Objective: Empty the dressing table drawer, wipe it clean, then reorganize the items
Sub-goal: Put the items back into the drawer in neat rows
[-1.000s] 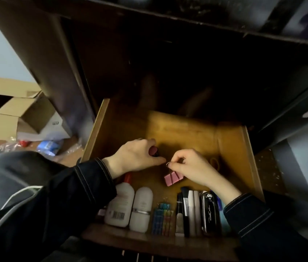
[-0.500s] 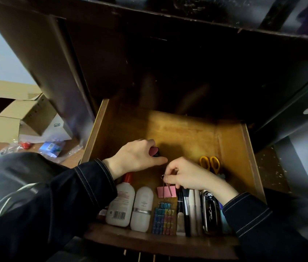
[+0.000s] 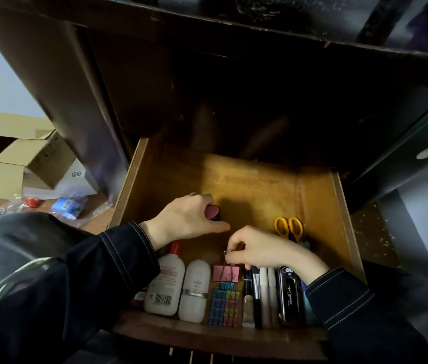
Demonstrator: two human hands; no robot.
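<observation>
Right hand (image 3: 257,249) pinches pink clip (image 3: 225,273) in drawer (image 3: 345,222).

left sleeve (image 3: 76,279): long, black-navy, denim-like weave, reaches the wrist
right sleeve (image 3: 370,324): same cloth and colour
left cuff (image 3: 135,245): banded, double row of pale contrast stitching
right cuff (image 3: 339,290): same band, same pale double stitch, more stitch lines running up the forearm
hands: left hand (image 3: 184,219) and right hand (image 3: 257,248) bare from the cuffs out
trousers (image 3: 10,243): dark grey, smooth cloth, visible over the left knee
cord (image 3: 13,279): white, thin, across the grey lap, ends out of frame
</observation>
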